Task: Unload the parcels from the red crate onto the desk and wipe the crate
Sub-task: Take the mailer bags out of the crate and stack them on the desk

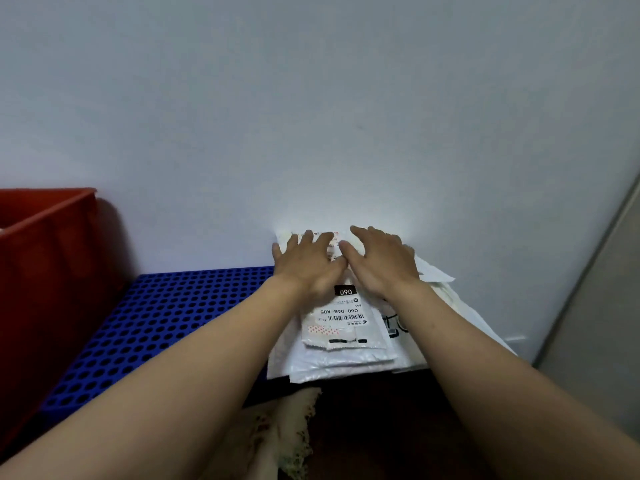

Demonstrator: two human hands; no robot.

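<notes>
Reaching forward, you have both hands on a stack of white parcels (341, 344) lying against the pale wall at the far right of the worktop. Your left hand (306, 263) and right hand (382, 263) lie side by side, palms down, fingers (320, 237) spread and released, gripping nothing; they press on the far end of the top parcel, probably to settle and square the pile so it does not slide. A printed shipping label faces up on that parcel. A blue perforated mat (149, 327) covers the worktop to the left. The red crate (48, 258) stands at the left edge, well apart from the stack, its inside mostly hidden.
</notes>
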